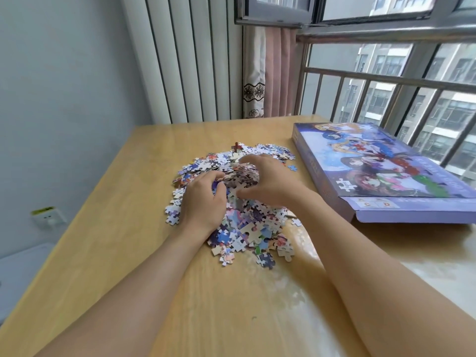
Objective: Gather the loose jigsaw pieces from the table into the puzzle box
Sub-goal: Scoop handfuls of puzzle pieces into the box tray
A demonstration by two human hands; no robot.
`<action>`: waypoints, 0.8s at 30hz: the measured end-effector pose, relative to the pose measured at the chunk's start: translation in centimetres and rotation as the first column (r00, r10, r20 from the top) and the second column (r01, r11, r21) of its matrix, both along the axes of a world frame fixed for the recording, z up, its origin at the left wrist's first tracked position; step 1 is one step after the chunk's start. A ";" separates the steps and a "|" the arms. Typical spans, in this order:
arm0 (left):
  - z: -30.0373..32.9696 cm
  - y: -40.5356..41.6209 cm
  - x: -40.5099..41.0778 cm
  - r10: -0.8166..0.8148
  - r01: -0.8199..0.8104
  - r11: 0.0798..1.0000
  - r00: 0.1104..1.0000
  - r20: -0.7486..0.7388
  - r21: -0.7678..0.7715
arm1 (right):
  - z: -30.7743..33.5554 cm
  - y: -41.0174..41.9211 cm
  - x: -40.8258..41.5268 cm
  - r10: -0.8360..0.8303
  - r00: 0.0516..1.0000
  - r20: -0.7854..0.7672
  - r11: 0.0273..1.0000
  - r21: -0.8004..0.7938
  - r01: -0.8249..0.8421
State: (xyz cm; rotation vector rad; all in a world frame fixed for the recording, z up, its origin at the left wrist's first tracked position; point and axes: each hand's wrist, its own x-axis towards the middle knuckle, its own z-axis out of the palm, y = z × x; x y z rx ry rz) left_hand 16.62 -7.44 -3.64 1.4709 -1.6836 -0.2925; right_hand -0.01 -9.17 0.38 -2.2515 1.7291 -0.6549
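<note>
Two hands are down in the heap of jigsaw pieces (233,202) that spreads over the middle of the wooden table (103,253). Her or his left hand (203,199) lies on the near-left side of the pile with fingers curled in, and the right hand (268,181) comes at it from the right with fingers and thumb curved around; between them they cup a raised clump of pieces, pressed together from both sides. Nearly all the pieces look to be on the table still, with a few strays lying apart: a blue one just right of the heap and several along its near edge. The puzzle box (386,171) lies flat to the right, near the window rail, well apart from the pile, and its near end flap hangs open. From where I stand this looks like the scooping step, a first handful being gathered. The next move would call for lifting that clump without letting pieces spill from underneath, carrying it right to the box, and feeding it in at the open near end, which looks a narrow mouth for a loose double handful.
</note>
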 end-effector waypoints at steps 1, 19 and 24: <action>0.0 0.0 0.0 0.006 -0.006 1.000 1.000 0.002 0.002 | 0.0 -0.1 0.0 -0.020 0.999 -0.039 1.000 0.020 0.021; 0.1 0.0 -0.2 -0.024 0.028 0.999 0.992 -0.128 0.028 | -1.0 -0.5 -0.3 -0.017 1.000 0.013 0.988 0.155 0.015; 0.0 0.0 -0.1 -0.076 0.084 0.996 0.982 -0.174 0.041 | -0.9 -0.7 0.1 0.015 0.998 0.059 0.992 0.127 -0.022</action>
